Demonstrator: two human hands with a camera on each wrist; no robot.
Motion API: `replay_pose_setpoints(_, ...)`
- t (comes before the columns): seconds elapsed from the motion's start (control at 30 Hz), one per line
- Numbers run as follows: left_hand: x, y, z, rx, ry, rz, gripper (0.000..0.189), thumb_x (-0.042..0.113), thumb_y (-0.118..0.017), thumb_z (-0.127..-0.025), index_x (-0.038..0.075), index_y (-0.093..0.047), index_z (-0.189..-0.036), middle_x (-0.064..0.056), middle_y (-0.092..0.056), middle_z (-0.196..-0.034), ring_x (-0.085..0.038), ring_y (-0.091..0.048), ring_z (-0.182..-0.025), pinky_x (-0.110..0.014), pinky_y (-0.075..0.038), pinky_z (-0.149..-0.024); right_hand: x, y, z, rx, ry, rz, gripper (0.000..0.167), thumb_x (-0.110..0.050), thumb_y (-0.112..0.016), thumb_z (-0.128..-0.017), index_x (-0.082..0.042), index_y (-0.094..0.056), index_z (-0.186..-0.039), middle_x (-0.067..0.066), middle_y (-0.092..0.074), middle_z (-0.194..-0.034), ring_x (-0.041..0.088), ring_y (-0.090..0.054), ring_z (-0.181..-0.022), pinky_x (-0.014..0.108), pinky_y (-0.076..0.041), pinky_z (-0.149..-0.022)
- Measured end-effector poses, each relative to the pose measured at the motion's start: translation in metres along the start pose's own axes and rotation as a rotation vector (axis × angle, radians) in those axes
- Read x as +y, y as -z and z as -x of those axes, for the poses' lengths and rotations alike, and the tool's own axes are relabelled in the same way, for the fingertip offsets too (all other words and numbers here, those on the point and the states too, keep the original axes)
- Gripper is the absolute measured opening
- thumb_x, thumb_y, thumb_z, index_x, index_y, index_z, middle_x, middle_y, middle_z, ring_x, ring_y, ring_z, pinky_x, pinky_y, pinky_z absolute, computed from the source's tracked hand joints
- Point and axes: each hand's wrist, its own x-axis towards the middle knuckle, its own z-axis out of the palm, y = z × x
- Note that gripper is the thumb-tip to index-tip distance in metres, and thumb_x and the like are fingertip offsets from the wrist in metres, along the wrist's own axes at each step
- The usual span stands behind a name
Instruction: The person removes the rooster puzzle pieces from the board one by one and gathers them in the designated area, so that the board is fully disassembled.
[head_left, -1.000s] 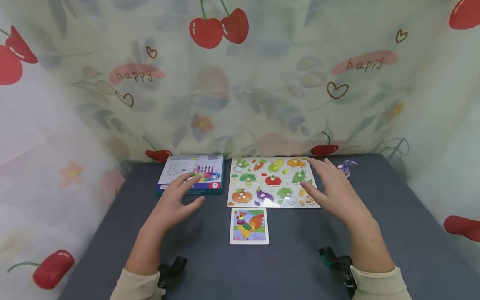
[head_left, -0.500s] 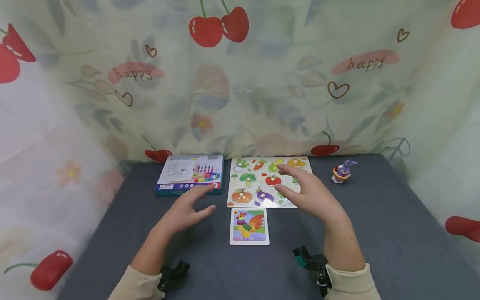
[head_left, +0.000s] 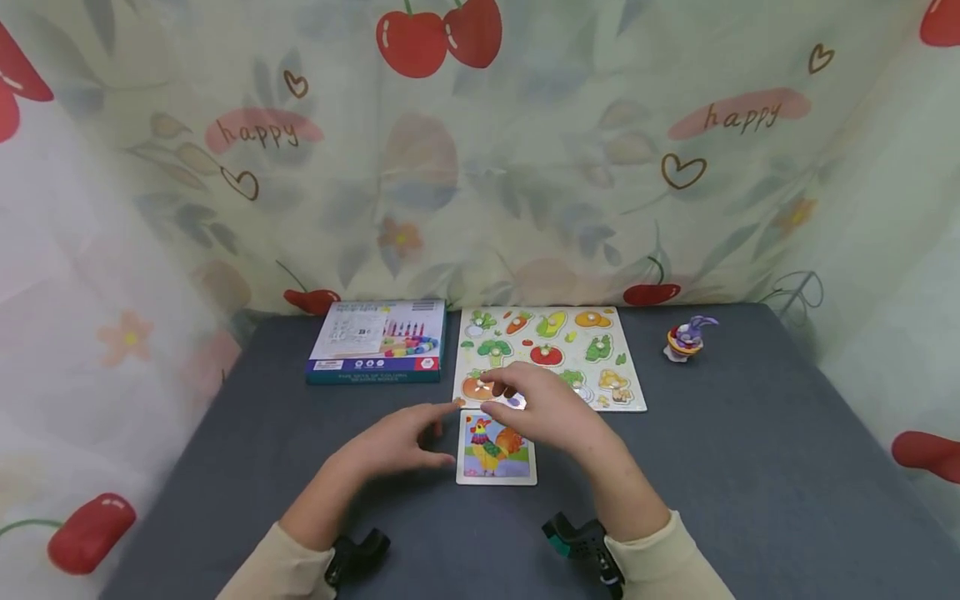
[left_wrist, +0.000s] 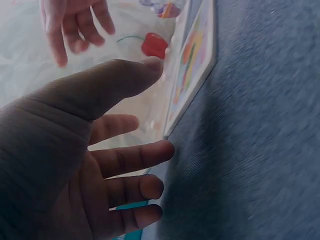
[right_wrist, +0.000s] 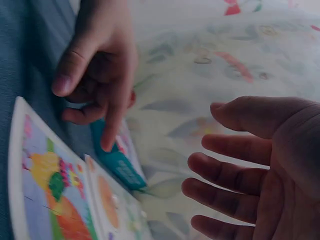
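A small square puzzle (head_left: 491, 467) with a white frame and a colourful rooster lies flat on the dark grey table. My left hand (head_left: 393, 443) is at its left edge, thumb and fingers spread apart, holding nothing. Over the puzzle's upper right part hangs my right hand (head_left: 551, 408), its fingers loosely bent and partly covering the rooster's tail. Both wrist views show a gap between the puzzle (right_wrist: 55, 195) and the hands. Just behind it lies a white vegetable puzzle board (head_left: 626, 375) with knobbed pieces, its lower left part hidden by the right hand.
A flat teal and white box (head_left: 375, 343) with pictured crayons lies at the back left. At the back right stands a small purple rabbit-like figurine (head_left: 684, 340). A patterned cloth (head_left: 480, 225) hangs behind the table (head_left: 750, 467). Black mounts (head_left: 588, 550) sit on the wrists.
My right hand has moved left and towards me from over the vegetable board to the rooster puzzle. My left hand has moved right, to the puzzle's left edge. The head view tilts slightly down.
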Motion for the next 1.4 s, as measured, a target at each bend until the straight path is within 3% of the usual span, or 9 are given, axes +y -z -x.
replay_pose_setpoints(0.3, 0.002, -0.011, -0.004, -0.043, -0.011, -0.045, 0.075, 0.048, -0.082, -0.085, 0.016, -0.055, -0.147, 0.001, -0.055, -0.093, -0.014, -0.051, -0.082, -0.035, -0.042, -0.07, 0.018, -0.045, -0.017, -0.108, -0.137, 0.121, 0.036, -0.023, -0.073, -0.096, -0.009, -0.071, -0.129, 0.007, -0.066, -0.112, 0.019, -0.06, -0.093, 0.038, -0.052, -0.08)
replay_pose_setpoints(0.5, 0.002, -0.015, -0.007, -0.038, 0.028, -0.062, 0.069, 0.045, -0.083, -0.085, 0.013, -0.059, -0.141, 0.002, -0.052, -0.093, -0.014, -0.051, -0.083, -0.035, -0.041, -0.072, 0.029, -0.057, -0.02, -0.164, -0.186, 0.17, 0.035, -0.023, -0.075, -0.094, -0.008, -0.073, -0.126, 0.01, -0.064, -0.121, 0.02, -0.059, -0.099, 0.04, -0.051, -0.086)
replay_pose_setpoints(0.6, 0.003, -0.015, -0.007, -0.037, 0.045, -0.043, 0.067, 0.043, -0.084, -0.085, 0.011, -0.06, -0.139, 0.001, -0.052, -0.093, -0.015, -0.051, -0.083, -0.037, -0.04, -0.072, 0.032, -0.059, -0.02, -0.18, -0.195, 0.172, 0.035, -0.022, -0.076, -0.093, -0.007, -0.074, -0.125, 0.011, -0.064, -0.117, 0.02, -0.057, -0.094, 0.04, -0.05, -0.084)
replay_pose_setpoints(0.93, 0.002, -0.016, -0.006, -0.022, 0.038, -0.045, 0.065, 0.043, -0.085, -0.084, 0.012, -0.061, -0.137, 0.001, -0.052, -0.093, -0.015, -0.051, -0.084, -0.037, -0.04, -0.073, 0.039, -0.066, -0.02, -0.17, -0.192, 0.175, 0.029, -0.022, -0.077, -0.092, -0.011, -0.076, -0.119, 0.005, -0.063, -0.108, 0.016, -0.055, -0.086, 0.036, -0.049, -0.079)
replay_pose_setpoints(1.17, 0.003, -0.016, -0.006, -0.017, 0.036, -0.04, 0.062, 0.042, -0.085, -0.084, 0.012, -0.062, -0.134, 0.001, -0.052, -0.092, -0.015, -0.051, -0.083, -0.037, -0.04, -0.073, 0.036, -0.076, -0.022, -0.135, -0.241, 0.208, 0.032, -0.032, -0.08, -0.09, -0.013, -0.073, -0.115, 0.001, -0.059, -0.103, 0.015, -0.054, -0.082, 0.035, -0.048, -0.075)
replay_pose_setpoints(1.4, 0.002, -0.016, -0.007, -0.017, 0.05, -0.04, 0.062, 0.043, -0.085, -0.084, 0.012, -0.063, -0.133, 0.001, -0.052, -0.092, -0.015, -0.051, -0.084, -0.036, -0.041, -0.073, 0.033, -0.082, -0.024, -0.101, -0.303, 0.203, 0.033, -0.029, -0.082, -0.089, -0.013, -0.064, -0.113, 0.002, -0.056, -0.107, 0.017, -0.053, -0.083, 0.037, -0.047, -0.074)
